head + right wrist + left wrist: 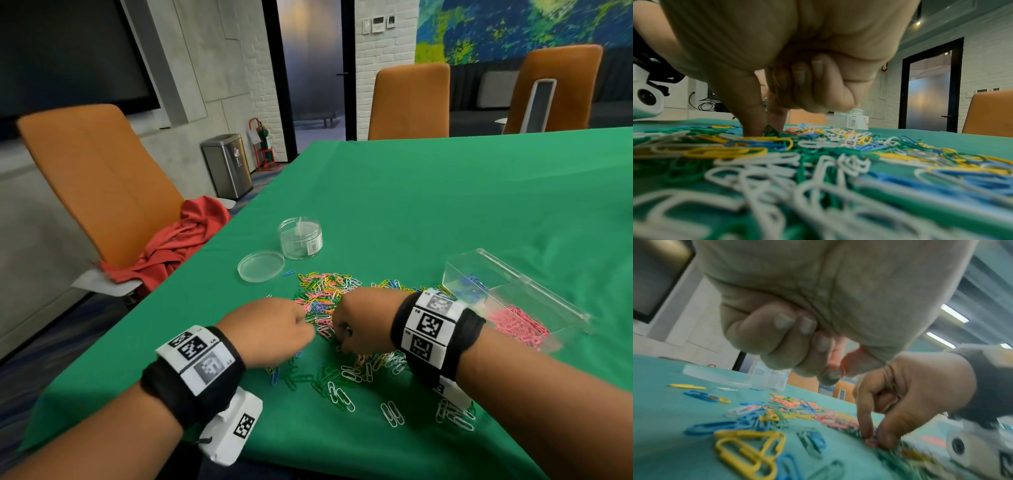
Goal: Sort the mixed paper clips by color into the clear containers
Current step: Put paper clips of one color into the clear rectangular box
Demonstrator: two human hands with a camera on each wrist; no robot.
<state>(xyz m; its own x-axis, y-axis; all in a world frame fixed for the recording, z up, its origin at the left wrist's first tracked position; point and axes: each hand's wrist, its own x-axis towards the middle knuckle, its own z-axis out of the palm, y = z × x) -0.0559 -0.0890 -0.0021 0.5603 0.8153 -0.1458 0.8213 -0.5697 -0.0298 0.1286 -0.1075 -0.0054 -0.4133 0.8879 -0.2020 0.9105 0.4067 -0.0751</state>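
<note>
Two hands low over the mixed clips (322, 294) | your left hand (274, 329) curled, seemingly empty | your right hand (363, 318) pinches a pink clip (871, 442) | compartment box (513, 291) just beyond your right wrist

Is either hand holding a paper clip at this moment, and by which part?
The right hand pinches a pink clip in the pile between thumb and forefinger; which part, cannot be told. The left hand is curled; whether it holds anything is unclear.

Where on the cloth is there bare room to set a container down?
Bare green cloth lies beyond the round jar and the clear box, toward the chairs. It is crowded between the hands, where the clip pile spreads, and by the near edge with white clips.
</note>
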